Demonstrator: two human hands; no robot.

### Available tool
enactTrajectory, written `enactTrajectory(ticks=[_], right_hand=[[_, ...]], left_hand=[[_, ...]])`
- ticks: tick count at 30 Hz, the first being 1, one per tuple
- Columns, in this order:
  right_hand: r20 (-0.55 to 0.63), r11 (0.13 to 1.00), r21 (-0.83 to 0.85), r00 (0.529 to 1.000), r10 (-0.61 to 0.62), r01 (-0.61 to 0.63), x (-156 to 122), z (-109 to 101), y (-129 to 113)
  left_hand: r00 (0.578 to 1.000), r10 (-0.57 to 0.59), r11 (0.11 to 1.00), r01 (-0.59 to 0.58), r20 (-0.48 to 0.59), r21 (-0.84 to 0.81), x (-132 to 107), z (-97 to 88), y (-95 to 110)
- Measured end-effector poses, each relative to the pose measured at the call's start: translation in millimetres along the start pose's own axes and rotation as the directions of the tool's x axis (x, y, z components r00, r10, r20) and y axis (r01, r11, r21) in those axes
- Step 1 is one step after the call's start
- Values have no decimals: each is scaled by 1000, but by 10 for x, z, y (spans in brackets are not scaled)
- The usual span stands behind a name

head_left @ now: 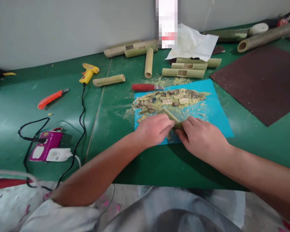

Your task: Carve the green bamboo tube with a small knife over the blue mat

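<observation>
A short green bamboo tube (170,115) is held at a slant over the blue sheet (217,117). My right hand (204,135) is closed around its near end, thumb underneath. Against the tube's near side, my left hand (154,129) is curled with the fingertips pinched on it; the fingers partly hide that stretch. Just beyond my hands, bamboo chips (167,101) and pale shavings lie spread across the sheet. A red-handled knife (143,87) rests at the sheet's far left edge, blade pointing right.
Cut bamboo tubes (183,73) lie at the back, beside white paper (193,43). Brown sandpaper-like sheet (263,83) is on the right. Leftward are a yellow glue gun (89,72), an orange utility knife (52,99) and a purple power strip (47,145) with trailing cords.
</observation>
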State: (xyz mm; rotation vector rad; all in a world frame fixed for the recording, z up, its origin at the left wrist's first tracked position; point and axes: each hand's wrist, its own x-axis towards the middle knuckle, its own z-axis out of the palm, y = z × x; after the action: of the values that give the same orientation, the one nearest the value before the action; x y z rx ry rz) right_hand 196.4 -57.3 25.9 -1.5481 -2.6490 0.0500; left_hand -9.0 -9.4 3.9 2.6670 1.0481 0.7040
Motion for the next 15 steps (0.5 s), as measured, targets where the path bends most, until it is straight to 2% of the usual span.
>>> enactTrajectory(ticks=[3,6,10,13,15], right_hand=[[-5,1000,9,1000,15,-14,2,9,4],[2,1000,15,1000,7,-7,3,14,6],[0,1000,17,1000,13,-13,1,11,13],[-14,1000,19,1000,1,0,-2,12,23],[-20,1000,22,1000,-1,1,-3,16,26]], left_hand=[[995,-60,998,62,-78,27,7,-13,-5],[999,34,999,-34,-2,-8,9,-17,3],[998,-35,999,36,-57,17,5,-17,11],[999,24,1000,-25,25,17,-3,-12,20],[1000,4,1000,-4,6,9,-7,-9,26]])
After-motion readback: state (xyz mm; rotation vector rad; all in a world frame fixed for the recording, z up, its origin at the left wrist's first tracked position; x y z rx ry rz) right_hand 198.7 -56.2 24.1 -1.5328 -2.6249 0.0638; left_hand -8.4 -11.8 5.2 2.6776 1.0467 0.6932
